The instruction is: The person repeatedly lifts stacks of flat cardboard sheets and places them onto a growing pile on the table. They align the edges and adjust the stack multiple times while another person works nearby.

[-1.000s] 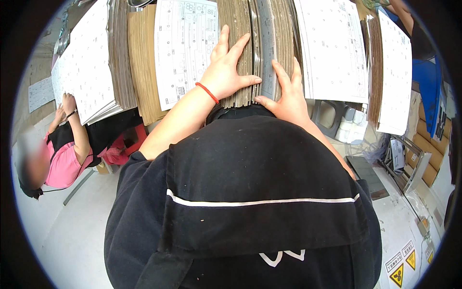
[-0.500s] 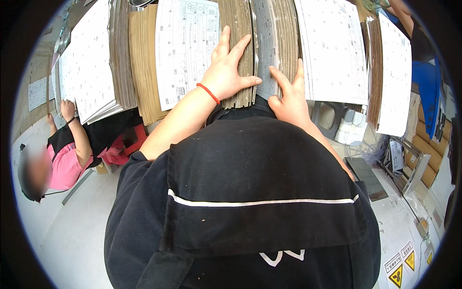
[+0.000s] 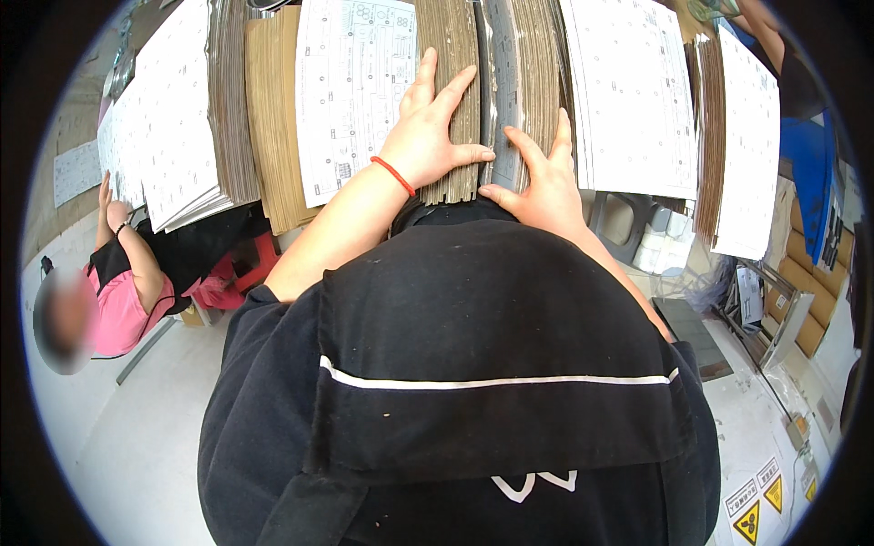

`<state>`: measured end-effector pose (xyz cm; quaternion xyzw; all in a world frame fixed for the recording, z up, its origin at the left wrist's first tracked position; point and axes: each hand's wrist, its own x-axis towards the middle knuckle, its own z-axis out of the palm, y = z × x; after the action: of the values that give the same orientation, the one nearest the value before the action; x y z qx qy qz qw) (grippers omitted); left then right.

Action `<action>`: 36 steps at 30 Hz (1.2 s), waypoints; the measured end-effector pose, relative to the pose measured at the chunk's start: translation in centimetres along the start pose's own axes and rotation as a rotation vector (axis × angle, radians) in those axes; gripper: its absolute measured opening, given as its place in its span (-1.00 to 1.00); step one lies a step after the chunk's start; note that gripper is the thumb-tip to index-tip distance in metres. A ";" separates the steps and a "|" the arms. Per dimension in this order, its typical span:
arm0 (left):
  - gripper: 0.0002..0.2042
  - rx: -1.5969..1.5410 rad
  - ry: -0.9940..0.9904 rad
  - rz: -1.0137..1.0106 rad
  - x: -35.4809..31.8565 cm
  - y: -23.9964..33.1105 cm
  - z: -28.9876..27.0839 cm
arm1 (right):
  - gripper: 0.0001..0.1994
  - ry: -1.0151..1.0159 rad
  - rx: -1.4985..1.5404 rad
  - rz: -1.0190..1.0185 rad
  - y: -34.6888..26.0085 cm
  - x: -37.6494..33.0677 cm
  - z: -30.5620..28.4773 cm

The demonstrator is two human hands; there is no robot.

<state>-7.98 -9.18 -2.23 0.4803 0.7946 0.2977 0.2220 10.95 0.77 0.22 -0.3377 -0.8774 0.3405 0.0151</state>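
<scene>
My left hand (image 3: 423,141), with a red cord at the wrist, lies spread over a brown stack of sheets (image 3: 448,100) seen by its layered edges. Its thumb points right across the dark gap beside that stack. My right hand (image 3: 544,177) rests on a second brown stack (image 3: 539,68), fingers apart and thumb stretched left toward my left thumb. Between the two stacks runs a narrow grey strip of printed sheet (image 3: 506,82), partly under my right fingers. Neither hand is closed round anything.
A white sheet with line drawings (image 3: 355,100) lies left of my hands, another printed sheet (image 3: 628,100) right. More stacks (image 3: 232,100) stand further left, and a brown-edged one (image 3: 708,136) at right. A co-worker in pink (image 3: 132,309) is at far left. A grey stool (image 3: 619,227) stands below the right sheets.
My right thumb has swung left and straightened. The right-hand stack has shifted slightly left, and the grey strip looks narrower. My left hand is nearly still. The co-worker's hands have moved.
</scene>
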 end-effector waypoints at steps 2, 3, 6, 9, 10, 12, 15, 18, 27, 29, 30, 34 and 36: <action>0.09 -0.003 -0.001 0.001 0.0 0.0 0.0 | -0.15 -0.006 0.010 0.003 0.0 0.0 -0.1; 0.09 -0.004 0.000 0.000 0.0 0.1 0.0 | -0.15 -0.005 0.012 -0.001 0.0 -0.1 -0.1; 0.09 -0.008 0.003 -0.002 -0.1 0.1 0.0 | -0.15 0.043 -0.012 -0.041 0.4 -0.1 0.2; 0.10 -0.013 0.019 0.006 -0.2 0.0 -0.1 | -0.14 0.053 -0.012 -0.055 0.6 -0.2 0.3; 0.10 -0.015 0.024 0.011 -0.2 0.0 -0.1 | -0.13 0.047 -0.007 -0.050 0.7 -0.2 0.2; 0.10 -0.016 0.015 0.002 -0.2 0.2 -0.2 | -0.10 0.045 0.012 -0.059 1.0 -0.2 0.4; 0.10 -0.012 0.014 0.004 -0.2 0.1 -0.2 | -0.07 0.033 0.042 -0.070 1.1 -0.2 0.4; 0.10 -0.010 0.015 0.002 -0.2 0.0 -0.2 | -0.04 0.029 0.048 -0.081 1.2 -0.3 0.4; 0.12 0.007 0.009 -0.012 -0.2 0.3 -0.4 | -0.13 0.044 0.083 -0.008 1.0 -0.3 0.4; 0.15 -0.012 0.021 -0.041 -0.3 0.5 -0.4 | -0.16 0.076 0.007 -0.017 1.0 -0.2 0.8; 0.17 -0.038 0.039 -0.062 -0.4 0.6 -0.4 | -0.17 0.084 -0.041 -0.029 1.1 -0.2 0.9; 0.24 -0.121 0.123 -0.127 -1.2 0.4 0.6 | -0.17 0.102 -0.054 -0.086 0.2 -0.3 1.0; 0.30 -0.125 0.132 -0.145 -1.5 0.3 0.8 | -0.07 0.098 -0.097 -0.077 -0.2 -0.2 1.0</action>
<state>-6.59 -10.18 -2.48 0.3861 0.8200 0.3607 0.2199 10.71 -0.09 -0.39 -0.3202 -0.9034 0.2800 0.0546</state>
